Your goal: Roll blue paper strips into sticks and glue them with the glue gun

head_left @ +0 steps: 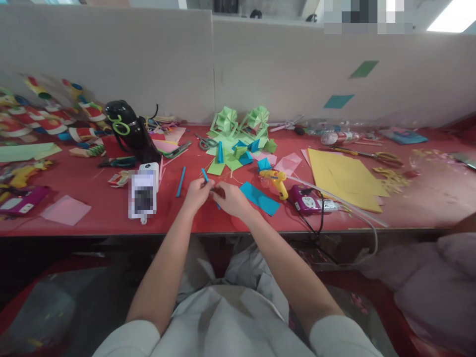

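Note:
Both my hands meet over the front of the red table (111, 218). My left hand (197, 193) and my right hand (228, 198) are closed together on a thin blue rolled paper stick (205, 175) that pokes up and away from my fingers. A second blue stick (181, 181) lies on the table just left of my left hand. A flat blue paper sheet (259, 198) lies right beside my right hand.
A yellow glue gun (275, 181) and a purple power strip (308, 199) sit to the right, beside a yellow sheet (344, 173). Green and blue folded paper pieces (238, 134) lie behind. A white device (144, 194), pink paper (66, 209), scissors (206, 143) and a black object (128, 129) are at left.

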The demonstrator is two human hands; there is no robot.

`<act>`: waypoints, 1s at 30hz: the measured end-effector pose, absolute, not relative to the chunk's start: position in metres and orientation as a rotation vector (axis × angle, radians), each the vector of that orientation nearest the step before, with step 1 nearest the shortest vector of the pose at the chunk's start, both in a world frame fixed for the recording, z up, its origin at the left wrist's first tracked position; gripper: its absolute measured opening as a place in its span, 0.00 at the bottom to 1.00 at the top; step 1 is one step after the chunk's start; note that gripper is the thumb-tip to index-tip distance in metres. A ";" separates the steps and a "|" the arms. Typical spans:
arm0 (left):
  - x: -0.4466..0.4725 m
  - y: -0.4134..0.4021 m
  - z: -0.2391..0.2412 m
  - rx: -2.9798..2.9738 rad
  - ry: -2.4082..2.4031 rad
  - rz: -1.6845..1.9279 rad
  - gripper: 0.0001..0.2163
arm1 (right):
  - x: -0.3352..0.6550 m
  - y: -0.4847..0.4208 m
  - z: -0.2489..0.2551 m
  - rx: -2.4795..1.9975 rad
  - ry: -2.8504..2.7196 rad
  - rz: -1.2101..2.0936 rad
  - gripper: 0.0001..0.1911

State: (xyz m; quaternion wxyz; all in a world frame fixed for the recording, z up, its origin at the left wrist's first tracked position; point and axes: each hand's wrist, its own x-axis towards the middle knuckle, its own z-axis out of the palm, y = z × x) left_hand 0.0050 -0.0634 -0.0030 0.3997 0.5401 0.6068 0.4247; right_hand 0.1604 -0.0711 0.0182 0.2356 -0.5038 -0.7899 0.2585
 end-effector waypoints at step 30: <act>-0.005 -0.088 -0.015 2.408 1.695 0.553 0.11 | 0.227 -0.072 -0.019 -1.341 -2.242 0.409 0.12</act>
